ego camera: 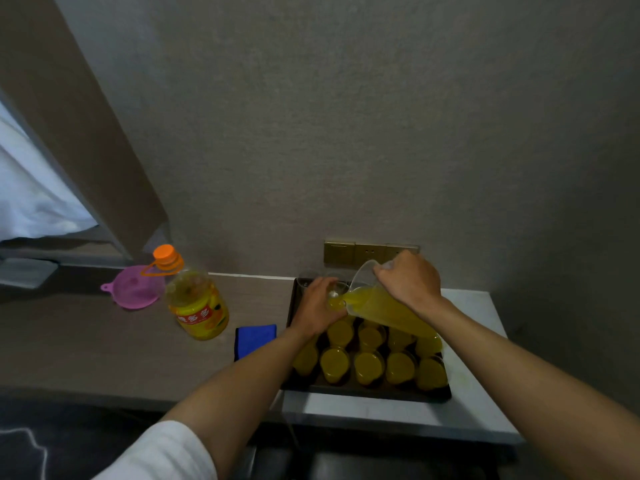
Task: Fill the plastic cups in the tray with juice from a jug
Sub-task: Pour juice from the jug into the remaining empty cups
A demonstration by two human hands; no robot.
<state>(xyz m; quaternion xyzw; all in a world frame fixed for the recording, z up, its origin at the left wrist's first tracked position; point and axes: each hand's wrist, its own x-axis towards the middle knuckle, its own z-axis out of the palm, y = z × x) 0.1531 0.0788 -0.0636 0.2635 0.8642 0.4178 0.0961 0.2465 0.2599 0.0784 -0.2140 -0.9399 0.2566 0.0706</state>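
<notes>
Two bare forearms reach in from the bottom edge, converging over the dark tray (363, 393) on the counter. Left arm comes up from lower left with a white sleeve (162, 452) at the elbow end; right arm comes in from lower right, wrist bent down over the tray's far side.

Right hand (410, 278) curls round the handle of a clear plastic jug (377, 303), which is tipped steeply to the left, spout low, yellow juice pooled along its lower side and reaching the spout. Left hand (317, 304) has its fingers wrapped round a clear cup (335, 295) at the tray's far left area, right under the spout; juice shows at the cup's mouth. Cannot tell if that cup stands on the tray or is lifted.

Filled cups (369, 367) of yellow juice stand in rows across the near and middle tray. A few clear unfilled cups (308, 277) sit at the far edge.

Juice bottle (197, 303) with orange cap stands left of the tray, well apart; yellow label with a red band and white characters, too blurred to read. Pink funnel (136, 287) lies behind it. Blue cloth (255, 339) lies just beside the tray's left edge. Brass wall sockets (356, 251) sit behind the jug.
</notes>
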